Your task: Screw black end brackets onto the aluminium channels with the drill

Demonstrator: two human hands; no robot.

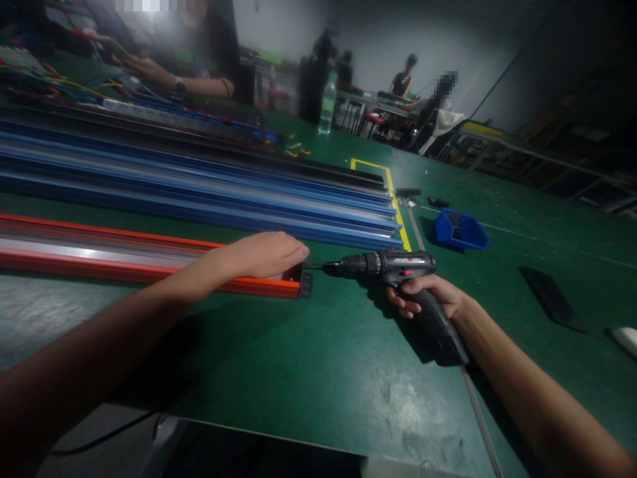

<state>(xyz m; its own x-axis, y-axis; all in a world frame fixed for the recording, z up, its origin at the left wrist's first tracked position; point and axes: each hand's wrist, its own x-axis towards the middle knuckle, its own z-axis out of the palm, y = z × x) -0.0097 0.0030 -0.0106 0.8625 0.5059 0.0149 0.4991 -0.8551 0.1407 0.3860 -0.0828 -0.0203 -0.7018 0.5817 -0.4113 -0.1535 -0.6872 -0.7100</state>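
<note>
My right hand (421,292) is wrapped round the grip of a black cordless drill (408,260), which points left. Its long bit (318,265) reaches the dark end cap (306,284) on a long orange metal profile (263,287). Whether the tip sits on a screw is too small to tell. My left hand (266,254) lies over the right end of this profile, just behind the cap, with its fingers together and bent over the far side; the fingertips are partly hidden. The profile is an open channel with a greyish inside and runs out of view at left.
Beyond the orange profile lie several blue profiles (298,209) and a black one (343,171). A blue bin (472,236) with dark parts and a flat black piece (552,299) are at right. A bottle (327,106) stands farther back. A co-worker's arm (199,85) shows across the table.
</note>
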